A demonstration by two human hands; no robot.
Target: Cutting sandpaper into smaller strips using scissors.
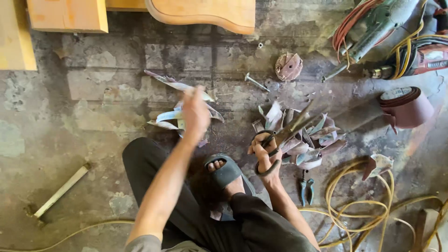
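Left hand [196, 112] raised over the stained concrete floor [93, 116], blurred, fingers seemingly pinched together on a pale strip; grip not sharp enough to tell for certain. Just beyond it, a loose heap of curled pale sandpaper offcuts [175, 114]. Right hand [265, 151] clamped through the loops of large grey metal scissors [289, 133], blades parted and pointing up-right over a second heap of purplish cut strips [308, 144]. A foot in a grey-green sandal [227, 171] sits between the two hands. Small teal-handled pliers [306, 190] lie near the right wrist; a coil of yellow cable [359, 205] beside them; a maroon roll of sandpaper [407, 107] further right, power tools [382, 28] above it. Risk, as judged: open blades close to bare toes and to the other hand, so a slip could nick skin; the cable could snag a shifting leg. Open floor lies far left, apart from a pale wooden stick [63, 189]; timber boards [67, 16] edge the top.
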